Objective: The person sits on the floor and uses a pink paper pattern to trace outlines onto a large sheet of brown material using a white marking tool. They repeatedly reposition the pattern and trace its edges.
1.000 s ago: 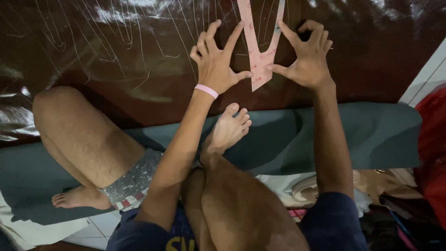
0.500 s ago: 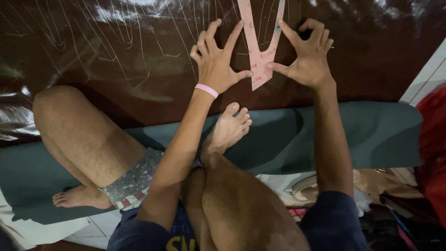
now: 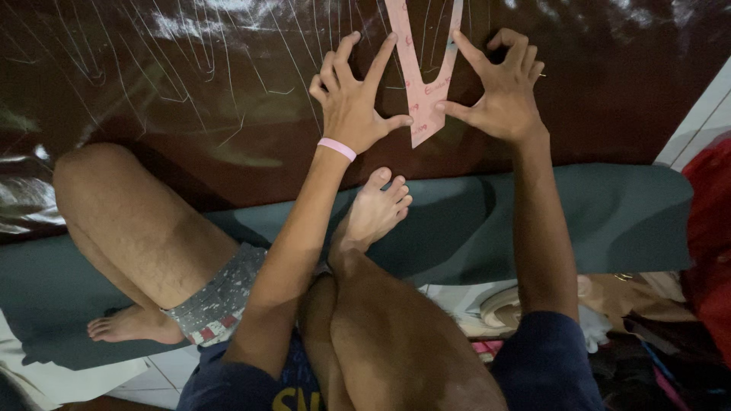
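A pink V-shaped paper pattern (image 3: 421, 87) lies flat on a glossy dark brown sheet of leather-like material (image 3: 190, 99) marked with thin chalk outlines. My left hand (image 3: 354, 103), with a pink wristband, presses its spread fingers on the pattern's left arm. My right hand (image 3: 495, 87) rests spread on the pattern's right arm, thumb near the point of the V; a thin dark marking tool seems to sit between its fingers against the pattern's edge. Both hands hold the pattern down.
My bare legs and feet (image 3: 377, 209) are folded on a dark teal layer (image 3: 609, 221) under the brown sheet. Red fabric (image 3: 708, 251) and mixed cloth scraps lie at the right. White floor tiles (image 3: 152, 377) show at lower left.
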